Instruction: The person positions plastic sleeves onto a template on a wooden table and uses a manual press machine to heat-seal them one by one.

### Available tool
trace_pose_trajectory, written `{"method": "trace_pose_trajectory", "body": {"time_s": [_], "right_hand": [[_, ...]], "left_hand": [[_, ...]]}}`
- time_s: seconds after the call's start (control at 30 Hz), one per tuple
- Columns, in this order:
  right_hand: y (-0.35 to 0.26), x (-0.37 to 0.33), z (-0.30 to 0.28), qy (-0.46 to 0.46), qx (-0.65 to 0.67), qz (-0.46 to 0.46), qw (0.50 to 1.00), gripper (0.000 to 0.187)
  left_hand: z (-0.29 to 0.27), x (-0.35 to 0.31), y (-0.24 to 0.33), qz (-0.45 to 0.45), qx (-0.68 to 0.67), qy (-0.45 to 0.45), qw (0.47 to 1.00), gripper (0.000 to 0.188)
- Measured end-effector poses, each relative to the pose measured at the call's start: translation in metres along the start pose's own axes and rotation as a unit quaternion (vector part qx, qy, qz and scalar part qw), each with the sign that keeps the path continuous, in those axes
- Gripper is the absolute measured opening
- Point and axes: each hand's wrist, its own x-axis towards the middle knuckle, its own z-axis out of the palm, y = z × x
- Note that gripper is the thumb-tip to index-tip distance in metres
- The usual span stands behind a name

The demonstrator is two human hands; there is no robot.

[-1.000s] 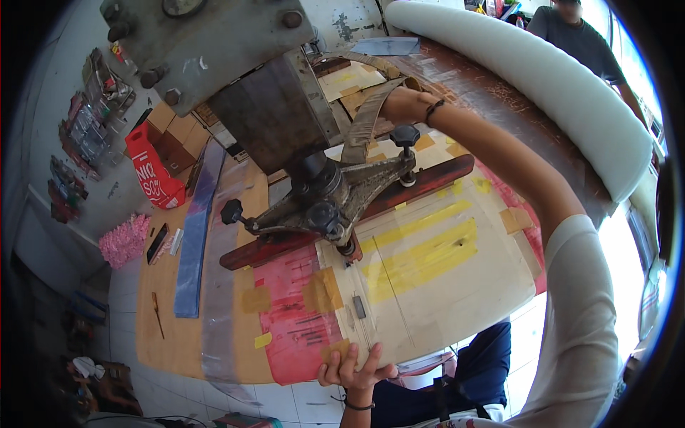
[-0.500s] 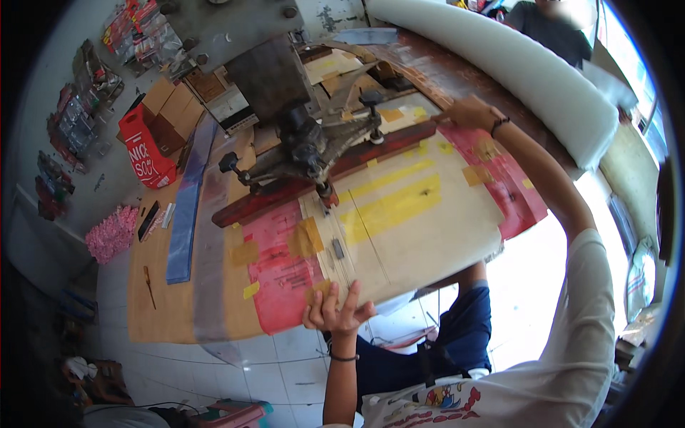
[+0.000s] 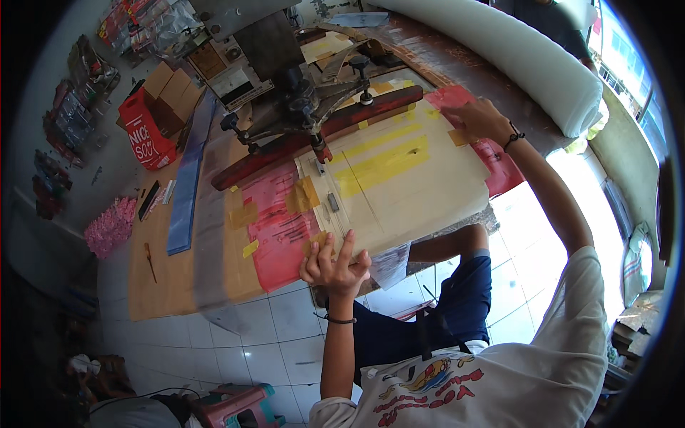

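A cream board [image 3: 407,192] with yellow tape strips lies on the work table, with pink-red sheeting [image 3: 275,235] along its left and right sides. My left hand [image 3: 337,269] rests at the board's near left edge, fingers spread upward over the rim. Over the sheeting on the right side is my right hand [image 3: 479,119], its index finger stretched out and the other fingers partly hidden. A long red bar [image 3: 278,158], carried by a dark metal bracket [image 3: 307,114], crosses the board's far part. A small grey block [image 3: 333,202] sits on the board's left part.
A blue strip [image 3: 191,185] and a screwdriver [image 3: 150,262] lie on the table's left. Behind them stand a red bag [image 3: 146,132] and a cardboard box [image 3: 171,89]. A large white roll [image 3: 528,71] lies at the far right. A stool [image 3: 246,406] stands below.
The view has tilted, so the scene sits higher in the picture. My right hand has come away from the bar's right end, nearer to me. My left hand stays at the board's near edge.
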Motion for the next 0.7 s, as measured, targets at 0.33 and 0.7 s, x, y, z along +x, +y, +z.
{"method": "trace_pose_trajectory", "body": {"time_s": [0.33,0.7], "right_hand": [[-0.013,-0.002,0.011,0.015,0.006,0.057,0.998,0.035],[-0.182,-0.076,-0.014,0.149,0.323,-0.013,0.934,0.034]], "left_hand": [[0.0,-0.002,0.003,-0.012,-0.005,-0.009,1.0,0.039],[-0.005,-0.001,0.002,-0.019,-0.01,-0.019,1.0,0.04]]}}
